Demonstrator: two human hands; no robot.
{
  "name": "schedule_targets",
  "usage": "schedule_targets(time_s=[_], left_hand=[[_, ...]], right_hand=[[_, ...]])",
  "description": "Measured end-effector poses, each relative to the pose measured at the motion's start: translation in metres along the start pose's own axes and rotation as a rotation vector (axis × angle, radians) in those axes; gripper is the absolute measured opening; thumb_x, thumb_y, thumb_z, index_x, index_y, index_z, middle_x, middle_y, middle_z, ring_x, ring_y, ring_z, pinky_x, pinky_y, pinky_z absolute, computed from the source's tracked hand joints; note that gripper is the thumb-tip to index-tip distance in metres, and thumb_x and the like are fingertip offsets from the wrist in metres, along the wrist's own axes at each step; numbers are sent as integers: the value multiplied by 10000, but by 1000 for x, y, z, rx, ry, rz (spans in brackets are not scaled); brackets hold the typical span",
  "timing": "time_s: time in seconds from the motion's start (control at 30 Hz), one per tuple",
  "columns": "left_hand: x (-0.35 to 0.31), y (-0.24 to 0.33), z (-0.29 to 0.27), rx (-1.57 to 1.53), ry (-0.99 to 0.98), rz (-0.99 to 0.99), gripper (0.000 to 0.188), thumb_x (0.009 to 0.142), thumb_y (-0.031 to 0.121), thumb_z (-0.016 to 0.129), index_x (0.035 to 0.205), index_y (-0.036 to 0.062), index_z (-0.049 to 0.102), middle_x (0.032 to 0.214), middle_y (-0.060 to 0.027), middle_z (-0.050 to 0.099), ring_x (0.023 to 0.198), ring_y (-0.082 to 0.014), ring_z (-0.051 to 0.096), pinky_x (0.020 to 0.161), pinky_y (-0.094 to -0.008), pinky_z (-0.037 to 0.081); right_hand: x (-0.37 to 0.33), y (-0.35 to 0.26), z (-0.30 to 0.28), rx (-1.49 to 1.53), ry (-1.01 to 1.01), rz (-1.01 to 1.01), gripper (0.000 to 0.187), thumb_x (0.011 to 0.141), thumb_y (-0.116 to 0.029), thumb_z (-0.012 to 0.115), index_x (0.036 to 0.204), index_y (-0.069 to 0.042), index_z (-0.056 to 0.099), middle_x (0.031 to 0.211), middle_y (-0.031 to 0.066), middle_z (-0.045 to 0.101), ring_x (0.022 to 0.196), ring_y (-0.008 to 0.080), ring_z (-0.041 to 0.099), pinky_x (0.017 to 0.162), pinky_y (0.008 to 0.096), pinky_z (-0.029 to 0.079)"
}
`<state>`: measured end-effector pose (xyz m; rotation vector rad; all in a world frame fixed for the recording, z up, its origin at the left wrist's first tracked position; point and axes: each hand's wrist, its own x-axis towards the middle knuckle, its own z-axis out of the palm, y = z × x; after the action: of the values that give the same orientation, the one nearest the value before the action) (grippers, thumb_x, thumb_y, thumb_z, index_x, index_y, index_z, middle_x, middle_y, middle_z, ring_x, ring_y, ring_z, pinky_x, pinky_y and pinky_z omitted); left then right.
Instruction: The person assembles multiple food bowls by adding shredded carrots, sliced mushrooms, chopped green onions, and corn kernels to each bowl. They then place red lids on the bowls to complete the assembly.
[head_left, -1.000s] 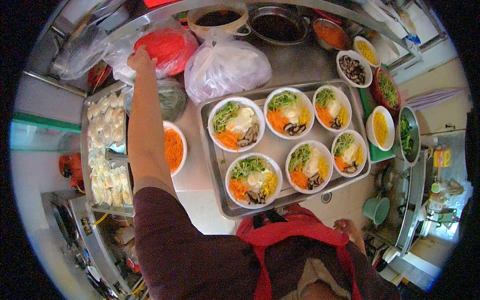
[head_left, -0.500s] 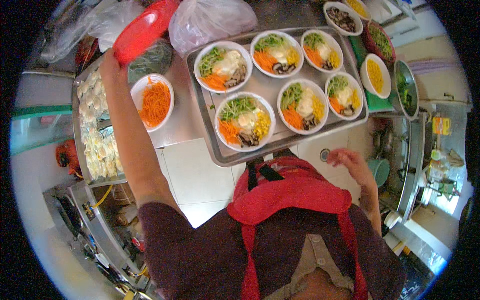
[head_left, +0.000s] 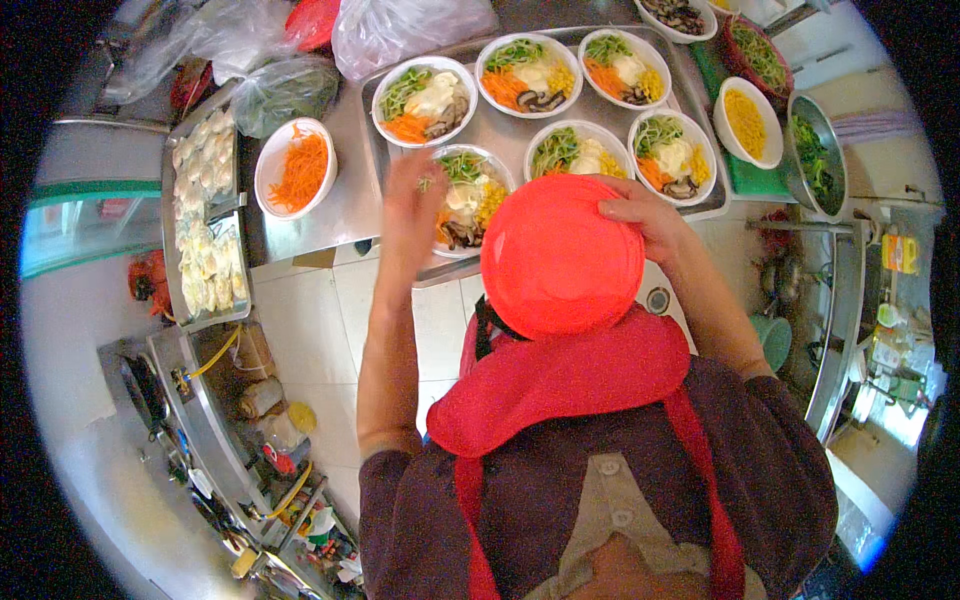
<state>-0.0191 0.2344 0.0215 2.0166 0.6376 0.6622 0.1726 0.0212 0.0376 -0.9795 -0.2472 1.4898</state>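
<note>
In my right hand (head_left: 645, 215) is a round red plastic dish (head_left: 563, 258), held by its right rim, with my thumb over the edge. It is raised in front of my red apron and covers part of the tray's near edge. My left hand (head_left: 410, 200), smeared by motion, is over the left side of the front-left white bowl (head_left: 478, 205). That bowl holds green sprouts, carrot shreds, corn, mushroom slices and a pale topping. Several similar filled bowls, among them the back-left bowl (head_left: 425, 102), stand on the metal tray (head_left: 390, 168). The dish partly hides the middle front bowl (head_left: 572, 150).
To the left are a white bowl of carrot shreds (head_left: 298, 172) and a metal tray of fried eggs (head_left: 240, 260). Plastic bags (head_left: 405, 35) lie behind, near another red item (head_left: 312, 22). A corn bowl (head_left: 748, 122) and a metal bowl of greens (head_left: 815, 155) stand to the right.
My left hand has come from the far left to the front-left bowl. The red dish it held is now in my right hand, which has risen from beside the tray.
</note>
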Motion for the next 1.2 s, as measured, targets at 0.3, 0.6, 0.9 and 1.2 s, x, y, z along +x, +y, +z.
schedule_targets(time_s=[0.3, 0.6, 0.9, 1.2], left_hand=[[116, -171, -17, 805, 286, 98, 181, 741, 9, 524, 890, -2, 626, 846, -202, 595, 789, -360, 584, 686, -436, 470], [123, -146, 5, 1123, -28, 3, 153, 767, 81, 525, 844, 45, 652, 846, -171, 601, 788, -341, 597, 672, -410, 488], [66, -107, -6, 584, -81, 258, 193, 695, 63, 663, 887, 44, 658, 841, -120, 584, 828, -292, 567, 724, -369, 462], [72, -123, 2, 508, -122, 281, 130, 687, 52, 663, 817, 47, 662, 852, -106, 586, 793, -284, 575, 702, -360, 468]], right_hand=[[-64, 29, -53, 237, 358, -177, 493, 757, -145, 622, 1195, 23, 470, 1130, 131, 565, 1032, 228, 552, 919, 343, 429], [-89, 67, -95, 331, 727, -187, 445, 796, -150, 599, 1195, 4, 476, 1126, 112, 565, 1011, 225, 550, 905, 362, 425], [-84, 60, -91, 328, 654, -216, 440, 813, -172, 594, 1193, 12, 473, 1151, 129, 554, 1045, 235, 542, 928, 368, 417], [-77, 55, -76, 352, 610, -222, 431, 810, -144, 586, 1187, 28, 467, 1149, 138, 553, 1037, 240, 548, 929, 369, 419]])
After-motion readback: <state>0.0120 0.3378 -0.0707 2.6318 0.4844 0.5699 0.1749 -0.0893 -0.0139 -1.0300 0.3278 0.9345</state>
